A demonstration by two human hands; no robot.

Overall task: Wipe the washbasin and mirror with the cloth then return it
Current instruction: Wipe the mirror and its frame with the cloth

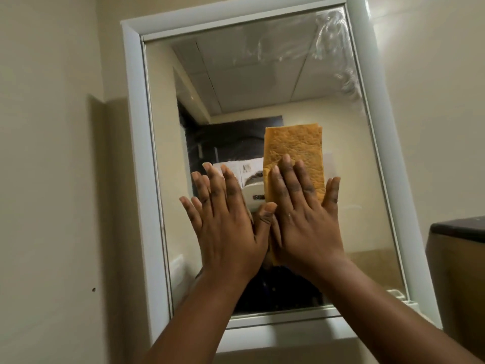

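An orange-yellow cloth [294, 158], folded into a tall rectangle with a rough, pebbled surface, lay flat against the glass of a wall mirror [341, 153], roughly at the middle of the pane. The right hand [304, 222] pressed it there with straight, spread fingers, the palm covering the lower half of the cloth while the upper half stood clear above the fingertips. The left hand [225, 227] lay flat on the bare glass just beside it, on the left, its fingers also straight and slightly fanned; its thumb reached across to touch the left edge of the cloth near the right hand. Neither hand curled around anything. Both bare forearms rose from the bottom of the view toward the mirror. The mirror sat in a white frame [136, 153] and appeared tilted, leaning to the right in the view. Streaky smears [338, 43] showed on the glass near its upper right corner. The reflection showed a panelled ceiling, a cream wall and a dark opening behind the hands. The surrounding wall [52, 127] was cream, with a small dark spot low on the left. At the right edge, a tan box with a dark top [459, 258] stood against the wall, only partly in view. The washbasin was out of sight.
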